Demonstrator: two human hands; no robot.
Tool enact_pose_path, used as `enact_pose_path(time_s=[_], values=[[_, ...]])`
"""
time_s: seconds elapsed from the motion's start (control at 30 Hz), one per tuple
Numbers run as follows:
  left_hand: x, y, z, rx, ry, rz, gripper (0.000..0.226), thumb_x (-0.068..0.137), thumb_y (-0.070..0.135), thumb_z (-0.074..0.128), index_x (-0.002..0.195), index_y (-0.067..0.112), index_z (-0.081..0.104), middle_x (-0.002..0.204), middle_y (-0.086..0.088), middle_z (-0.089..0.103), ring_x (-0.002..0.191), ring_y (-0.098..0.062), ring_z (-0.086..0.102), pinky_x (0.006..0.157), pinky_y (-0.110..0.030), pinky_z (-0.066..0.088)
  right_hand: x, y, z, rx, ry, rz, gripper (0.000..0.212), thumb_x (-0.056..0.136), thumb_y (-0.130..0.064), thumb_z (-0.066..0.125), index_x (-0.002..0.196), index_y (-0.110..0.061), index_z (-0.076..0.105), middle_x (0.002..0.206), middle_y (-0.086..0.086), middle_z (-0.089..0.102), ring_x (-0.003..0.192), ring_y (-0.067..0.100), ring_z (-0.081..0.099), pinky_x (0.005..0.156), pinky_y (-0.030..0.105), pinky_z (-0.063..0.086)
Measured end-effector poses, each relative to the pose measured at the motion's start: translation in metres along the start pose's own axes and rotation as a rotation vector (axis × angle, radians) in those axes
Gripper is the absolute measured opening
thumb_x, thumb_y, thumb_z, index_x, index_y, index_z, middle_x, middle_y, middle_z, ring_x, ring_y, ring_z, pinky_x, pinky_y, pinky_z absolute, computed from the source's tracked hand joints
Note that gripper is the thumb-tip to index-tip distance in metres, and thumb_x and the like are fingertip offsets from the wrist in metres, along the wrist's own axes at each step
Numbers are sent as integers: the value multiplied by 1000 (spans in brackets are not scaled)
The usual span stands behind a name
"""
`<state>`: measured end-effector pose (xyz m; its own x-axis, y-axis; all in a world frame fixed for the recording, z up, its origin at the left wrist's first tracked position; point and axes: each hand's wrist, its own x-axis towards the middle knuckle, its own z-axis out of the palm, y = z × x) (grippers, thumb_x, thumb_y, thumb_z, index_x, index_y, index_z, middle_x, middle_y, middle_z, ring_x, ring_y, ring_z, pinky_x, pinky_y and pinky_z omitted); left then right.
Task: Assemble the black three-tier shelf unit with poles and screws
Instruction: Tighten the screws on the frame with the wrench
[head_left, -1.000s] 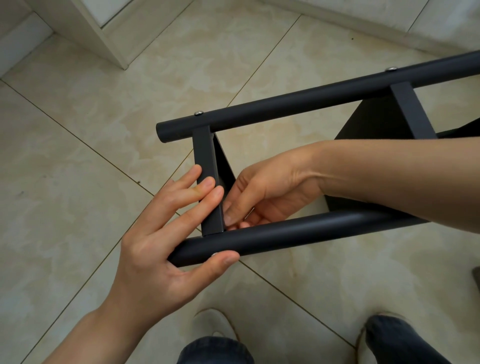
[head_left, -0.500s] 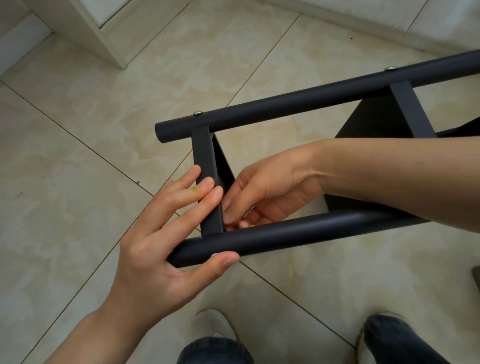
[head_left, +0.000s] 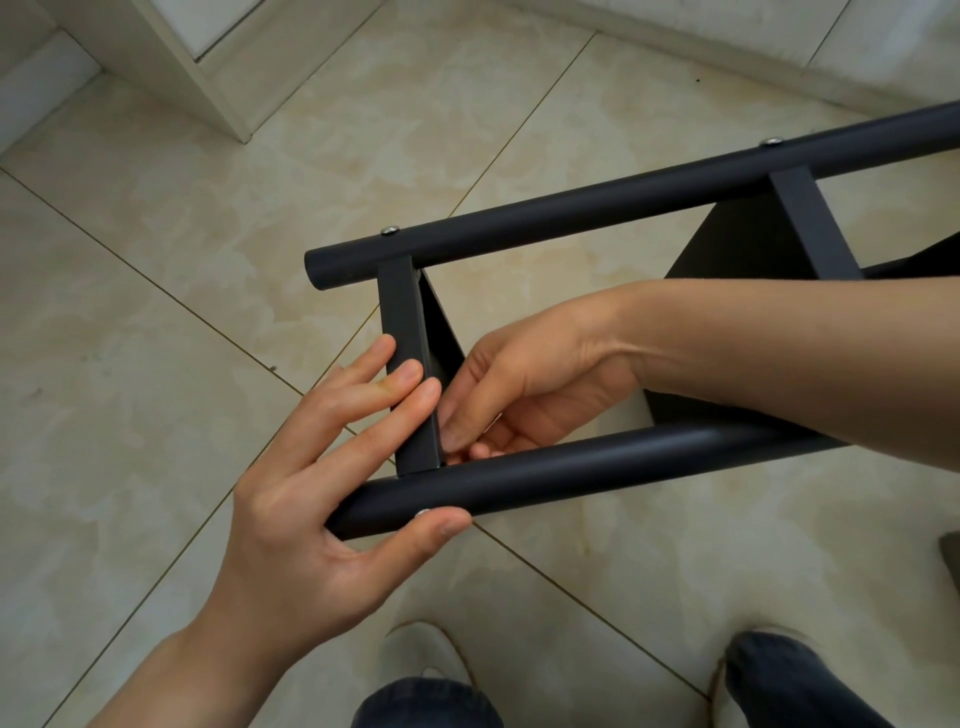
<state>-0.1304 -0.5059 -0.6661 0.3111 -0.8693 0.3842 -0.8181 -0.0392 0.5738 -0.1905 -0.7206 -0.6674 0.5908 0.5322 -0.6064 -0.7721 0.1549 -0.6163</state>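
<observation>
The black shelf unit lies on its side on the tiled floor. Its far pole (head_left: 597, 202) carries two silver screw heads (head_left: 389, 229). My left hand (head_left: 311, 519) lays straight fingers on the end shelf's edge (head_left: 402, 312), while its thumb presses a screw head (head_left: 422, 513) on the near pole (head_left: 597, 467). My right hand (head_left: 530, 384) reaches in between the poles. Its curled fingers pinch a small metal piece (head_left: 496, 415) at the joint of shelf and near pole, and they hide most of it. A second shelf (head_left: 810, 223) crosses farther right.
A white cabinet corner (head_left: 208, 78) stands at the top left and a pale baseboard (head_left: 727, 57) runs along the top right. My shoes (head_left: 426, 660) and jeans show at the bottom. A dark object (head_left: 950, 556) pokes in at the right edge.
Almost nothing has changed; my right hand's fingers shifted slightly at the joint, and the left hand and the unit stayed put.
</observation>
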Motion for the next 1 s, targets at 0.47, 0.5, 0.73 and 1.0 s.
enact_pose_path(time_s=[0.47, 0.5, 0.73, 1.0], values=[[-1, -1, 0, -16, -10, -15, 58, 94, 49, 63, 129, 4, 56, 135, -7, 55, 142, -27, 46, 117, -40, 39, 4, 2, 5, 24, 43, -7, 17, 98, -7, 54, 87, -5, 67, 74, 5, 67, 66, 11, 64, 74, 27, 58], [0, -1, 0, -14, -9, -15, 58, 94, 50, 63, 130, 5, 56, 135, -7, 55, 142, -27, 46, 117, -40, 39, 2, 1, 3, 18, 31, -9, 16, 97, -6, 54, 89, -5, 68, 76, 6, 67, 67, 11, 64, 74, 26, 58], [0, -2, 0, -16, -3, -17, 60, 95, 51, 61, 129, 1, 56, 136, -6, 55, 141, -29, 47, 117, -41, 39, 2, -2, 3, 4, 36, 14, 14, 97, -7, 55, 90, -4, 67, 77, 5, 66, 65, 9, 61, 72, 21, 56], [1, -1, 1, -12, 2, -11, 61, 94, 50, 62, 129, 0, 55, 133, -7, 55, 141, -29, 48, 117, -38, 39, 7, -1, 11, -50, 112, 5, 18, 100, -9, 52, 89, -3, 65, 70, 5, 68, 61, 12, 66, 70, 26, 57]])
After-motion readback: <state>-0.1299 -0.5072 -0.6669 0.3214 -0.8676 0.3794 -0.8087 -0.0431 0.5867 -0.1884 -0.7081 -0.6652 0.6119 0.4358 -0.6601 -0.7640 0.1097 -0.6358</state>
